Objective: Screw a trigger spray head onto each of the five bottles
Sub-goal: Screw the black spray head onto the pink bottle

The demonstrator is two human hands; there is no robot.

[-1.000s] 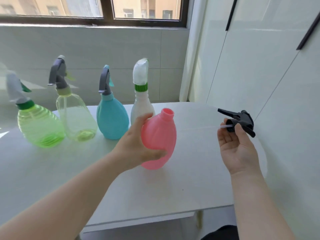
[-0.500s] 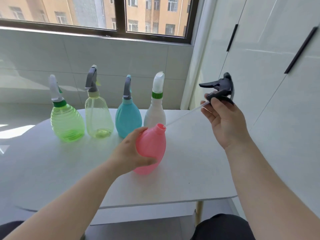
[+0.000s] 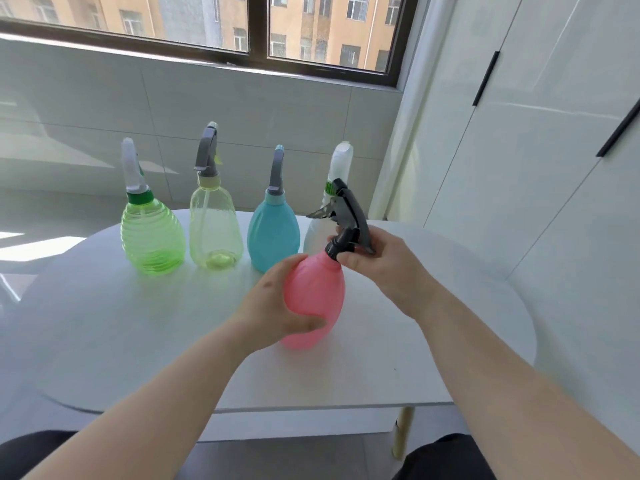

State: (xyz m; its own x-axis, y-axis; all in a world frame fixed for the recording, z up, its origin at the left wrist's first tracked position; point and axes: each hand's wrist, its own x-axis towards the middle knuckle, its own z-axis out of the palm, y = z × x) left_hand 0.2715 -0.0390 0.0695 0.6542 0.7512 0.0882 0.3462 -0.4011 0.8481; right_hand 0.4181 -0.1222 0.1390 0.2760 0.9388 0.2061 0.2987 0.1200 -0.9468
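A pink bottle (image 3: pixel 317 292) stands tilted on the white table (image 3: pixel 138 323), with my left hand (image 3: pixel 277 306) wrapped around its left side. A black trigger spray head (image 3: pixel 348 220) sits on the pink bottle's neck, its collar at the mouth. My right hand (image 3: pixel 377 261) grips that head at the collar and body. Behind stand a green bottle (image 3: pixel 152 237), a clear yellowish bottle (image 3: pixel 214 233), a teal bottle (image 3: pixel 273 237) and a white bottle (image 3: pixel 317 233), each with a spray head on top. The white bottle is partly hidden by the black head.
A tiled wall and a window run behind the table. White cupboard doors (image 3: pixel 536 168) with black handles stand close on the right. The table's front edge (image 3: pixel 311 407) is near my knees, with a wooden leg (image 3: pixel 403 434) at the front right.
My right hand brought the black spray head down from the upper right, fed its tube into the pink bottle, and set it on the neck. The left hand kept hold of the bottle.
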